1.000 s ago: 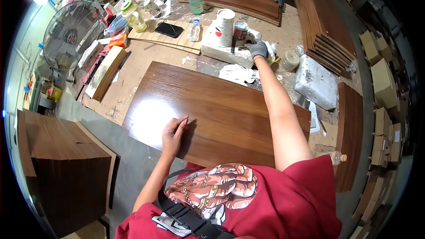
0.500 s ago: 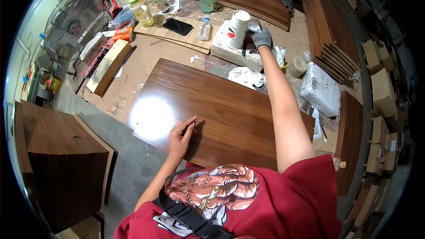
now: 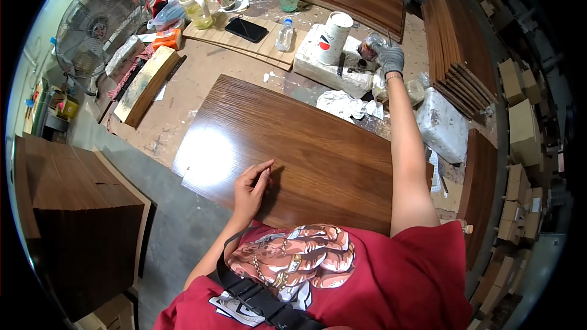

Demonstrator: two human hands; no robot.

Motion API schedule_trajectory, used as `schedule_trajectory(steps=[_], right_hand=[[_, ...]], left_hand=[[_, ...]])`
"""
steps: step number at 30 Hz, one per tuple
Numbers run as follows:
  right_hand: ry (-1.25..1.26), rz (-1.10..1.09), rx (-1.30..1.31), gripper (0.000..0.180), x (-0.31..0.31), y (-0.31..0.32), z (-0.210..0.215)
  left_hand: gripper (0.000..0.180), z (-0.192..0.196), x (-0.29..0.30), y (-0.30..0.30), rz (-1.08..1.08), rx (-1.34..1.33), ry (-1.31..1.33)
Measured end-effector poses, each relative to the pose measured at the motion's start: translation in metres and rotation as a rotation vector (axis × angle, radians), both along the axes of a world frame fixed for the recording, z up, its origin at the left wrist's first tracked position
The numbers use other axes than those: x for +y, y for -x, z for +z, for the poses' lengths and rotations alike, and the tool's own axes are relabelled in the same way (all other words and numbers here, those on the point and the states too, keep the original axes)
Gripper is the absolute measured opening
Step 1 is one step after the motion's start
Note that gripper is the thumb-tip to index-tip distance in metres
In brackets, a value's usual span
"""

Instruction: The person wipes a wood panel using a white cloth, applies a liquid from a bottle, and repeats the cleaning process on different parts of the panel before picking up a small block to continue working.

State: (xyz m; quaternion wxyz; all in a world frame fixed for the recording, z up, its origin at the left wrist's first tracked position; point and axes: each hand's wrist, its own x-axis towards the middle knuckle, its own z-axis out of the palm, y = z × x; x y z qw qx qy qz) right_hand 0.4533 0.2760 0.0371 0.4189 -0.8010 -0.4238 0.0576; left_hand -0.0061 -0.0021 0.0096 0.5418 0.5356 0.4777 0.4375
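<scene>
The person wears a deep red, short-sleeved cloth T-shirt (image 3: 385, 269), loose and creased; its right sleeve (image 3: 441, 244) is wide and ends on the upper arm. Across the front spreads a large cartoon-like print (image 3: 318, 247) in pinkish brown and cream, made of rounded, dark-outlined shapes with yellowish chain links drawn in, and white patches edged in black beneath. A black webbing strap (image 3: 225, 264) crosses the shirt, joined by a black plastic side-release buckle (image 3: 269, 311). The right hand (image 3: 390, 60) wears a grey knitted-looking glove, with a thin reddish-orange band (image 3: 394, 76) at the wrist, either trim or bracelet. The left hand (image 3: 249, 188) is bare.
</scene>
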Motion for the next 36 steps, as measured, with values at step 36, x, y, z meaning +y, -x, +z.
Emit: schedule_trajectory(steps=[36], right_hand=[[0.635,0.720,-0.427,0.056,-0.113,0.061,-0.074]], left_hand=[[0.023,-0.003,0.001,-0.008,0.016,0.012,0.024]])
